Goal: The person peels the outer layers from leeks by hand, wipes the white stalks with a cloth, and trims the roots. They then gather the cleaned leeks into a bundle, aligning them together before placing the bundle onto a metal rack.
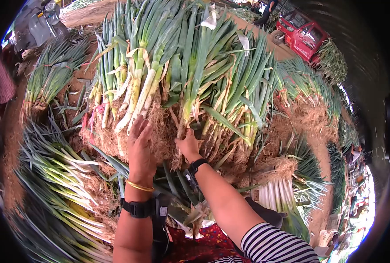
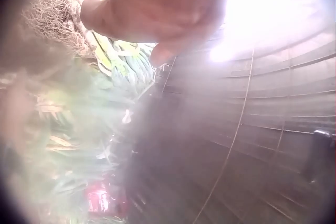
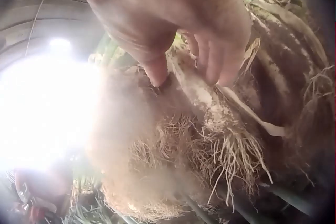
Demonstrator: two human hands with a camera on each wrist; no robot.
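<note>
A large heap of green onions (image 1: 149,83) lies in front of me, green leaves pointing away and bushy roots towards me. My left hand (image 1: 141,147) is at the near edge of the heap, fingers fairly straight and reaching up to the white stalks; the left wrist view shows its thumb held apart. To its right, my right hand (image 1: 188,146) grips one green onion (image 3: 202,95) low on its stalk, just above the roots. Thumb and curled fingers sit on either side of this soil-covered stalk in the right wrist view, with its pale roots hanging below.
More green onions (image 1: 63,171) are piled at the left, and a bundle (image 1: 276,193) with white stalks lies at the lower right. Another bundle (image 1: 57,65) stands back left near a parked scooter (image 1: 43,24). A red vehicle (image 1: 302,35) is at the back right.
</note>
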